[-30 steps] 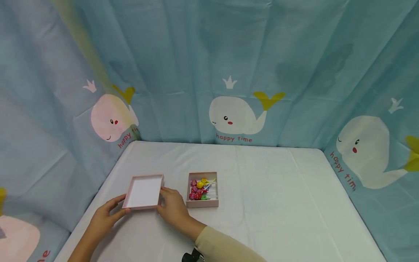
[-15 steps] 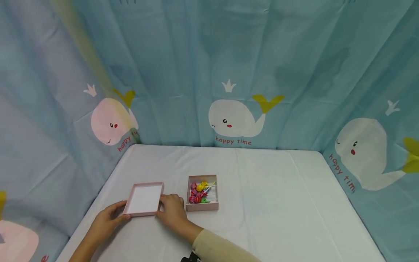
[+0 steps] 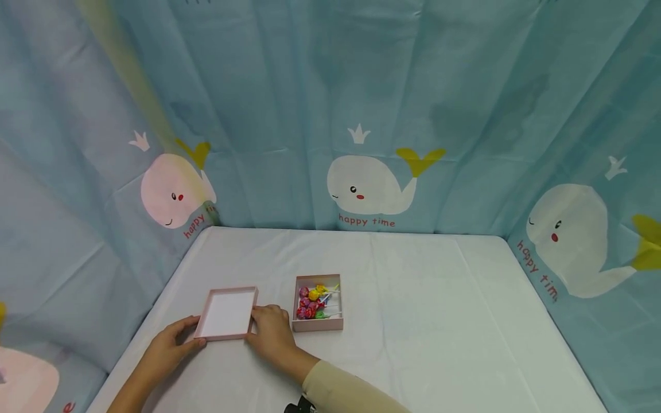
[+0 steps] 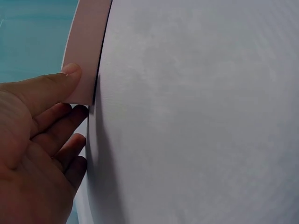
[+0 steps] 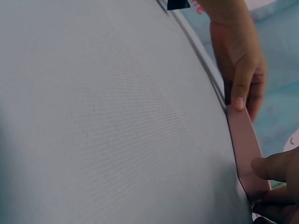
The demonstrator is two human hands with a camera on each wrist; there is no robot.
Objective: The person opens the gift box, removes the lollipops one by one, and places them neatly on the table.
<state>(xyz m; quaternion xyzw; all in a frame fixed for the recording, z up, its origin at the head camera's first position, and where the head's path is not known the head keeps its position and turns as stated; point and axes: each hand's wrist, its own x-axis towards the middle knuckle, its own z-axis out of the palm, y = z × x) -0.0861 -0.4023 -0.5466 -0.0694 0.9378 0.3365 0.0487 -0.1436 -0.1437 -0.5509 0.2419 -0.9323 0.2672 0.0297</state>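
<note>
A shallow pink box lid (image 3: 226,312) with a white inside faces hollow side up at the left of the table. My left hand (image 3: 166,347) grips its near left corner. In the left wrist view the thumb of that hand (image 4: 35,144) presses the lid's pink outer wall (image 4: 86,51). Opposite, my right hand (image 3: 275,338) holds the lid's near right corner, its thumb on the front wall (image 5: 245,144) in the right wrist view. Right of the lid stands a pink box (image 3: 318,325), uncovered, with several wrapped lollipops (image 3: 310,308) inside.
A white cloth (image 3: 439,321) covers the table. Blue curtains (image 3: 289,115) printed with whales hang behind it and on both sides. Part of a small black object (image 3: 299,406) shows beside the right sleeve (image 3: 351,390).
Held in both hands, the lid came slightly down and toward me in the first half second, then stayed in place. The box of lollipops kept its place; the head view shifted slightly.
</note>
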